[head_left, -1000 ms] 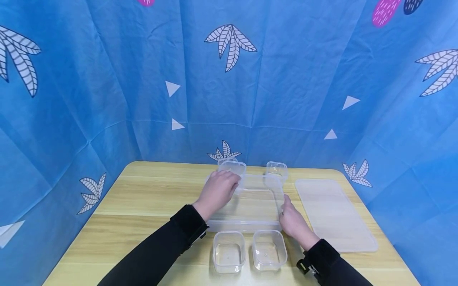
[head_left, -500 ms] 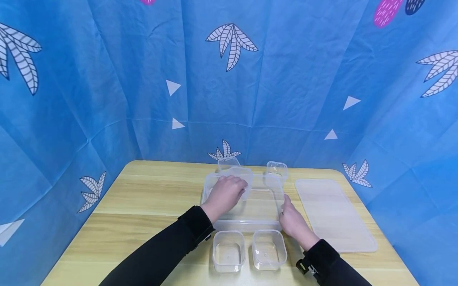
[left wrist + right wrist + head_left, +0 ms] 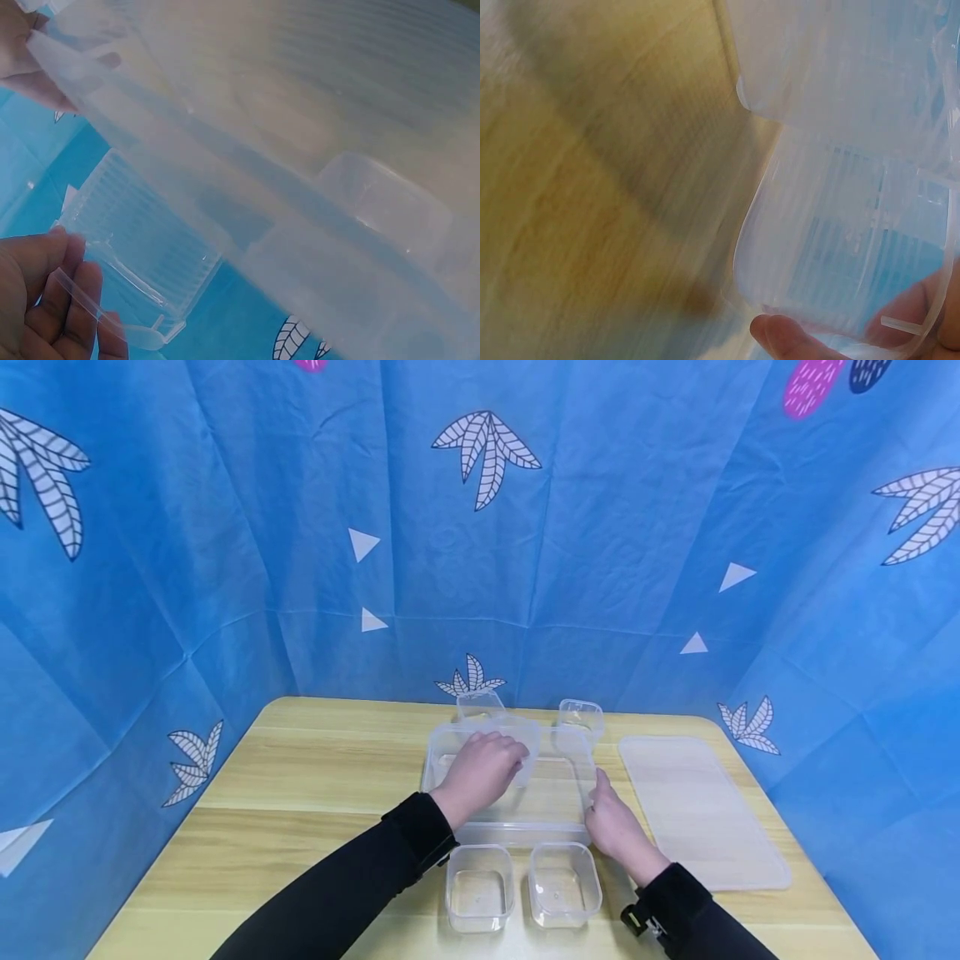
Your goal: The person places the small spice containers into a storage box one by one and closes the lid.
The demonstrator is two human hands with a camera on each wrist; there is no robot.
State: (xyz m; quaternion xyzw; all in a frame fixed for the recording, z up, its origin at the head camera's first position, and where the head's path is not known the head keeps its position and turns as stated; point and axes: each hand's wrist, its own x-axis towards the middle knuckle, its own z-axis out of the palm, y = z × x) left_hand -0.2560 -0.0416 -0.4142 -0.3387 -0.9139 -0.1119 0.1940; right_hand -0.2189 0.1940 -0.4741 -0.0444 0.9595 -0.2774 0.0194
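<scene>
A large clear rectangular plastic storage box (image 3: 555, 793) sits open-topped on the table. My left hand (image 3: 483, 777) pinches the rim of a small clear plastic container (image 3: 525, 739), held tilted over the box's left half. In the left wrist view, my left hand's fingers (image 3: 71, 292) curl at the edge of this small container (image 3: 142, 232). The hand hides part of it in the head view. My right hand (image 3: 618, 827) grips the large box by its right wall. In the right wrist view, its fingers (image 3: 787, 337) lie around the box's edge (image 3: 810, 217).
Two small square containers (image 3: 480, 889) stand in front of the large box. Behind it stand a back-left container (image 3: 478, 703) and a back-right container (image 3: 580, 717). A flat translucent lid (image 3: 705, 810) lies at the right of the wooden table (image 3: 315, 752). Blue curtains surround the table.
My left hand has moved right and slightly towards me, bringing the small container from the box's back-left corner further over the box. My right hand has stayed at the right wall.
</scene>
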